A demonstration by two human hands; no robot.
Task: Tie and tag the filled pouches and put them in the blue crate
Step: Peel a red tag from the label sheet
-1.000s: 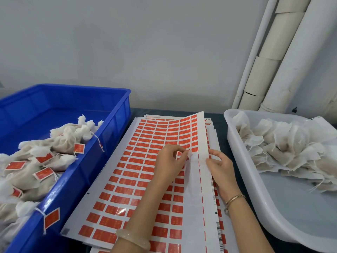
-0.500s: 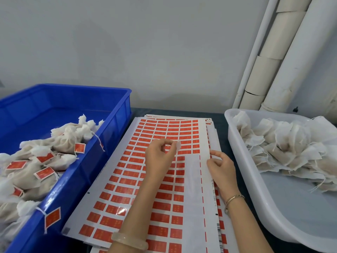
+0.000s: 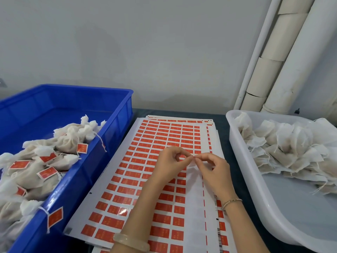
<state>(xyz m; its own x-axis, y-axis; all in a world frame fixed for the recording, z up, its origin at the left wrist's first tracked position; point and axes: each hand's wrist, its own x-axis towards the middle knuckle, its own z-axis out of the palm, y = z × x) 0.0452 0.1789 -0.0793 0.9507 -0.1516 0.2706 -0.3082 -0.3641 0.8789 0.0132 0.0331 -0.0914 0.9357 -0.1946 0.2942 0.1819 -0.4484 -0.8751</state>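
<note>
At the bottom of the frame a pale bangle (image 3: pixel 131 241) sat on the left wrist and a thin gold bracelet (image 3: pixel 230 202) on the right. Under the arms lay the sheets of red stickers (image 3: pixel 127 189), flat on the dark tabletop (image 3: pixel 173 112). A moment before, the top sheet was bent up while the left hand picked at it. Now it lay flat again.

In the middle, the left hand (image 3: pixel 168 164) and right hand (image 3: pixel 213 170) had come together. Their fingertips touched, and both pinched one tiny thing. It was too small to see well, but I think it was a peeled sticker. So a tag looked ready, but no pouch was in the hands yet.

The blue crate (image 3: pixel 87 172) on the left held tagged pouches (image 3: pixel 69 141). The white tub (image 3: pixel 300 216) on the right held the untagged pouches (image 3: pixel 284 152). Far back stood the grey wall (image 3: pixel 145 52) and white pipes (image 3: pixel 291 61).
</note>
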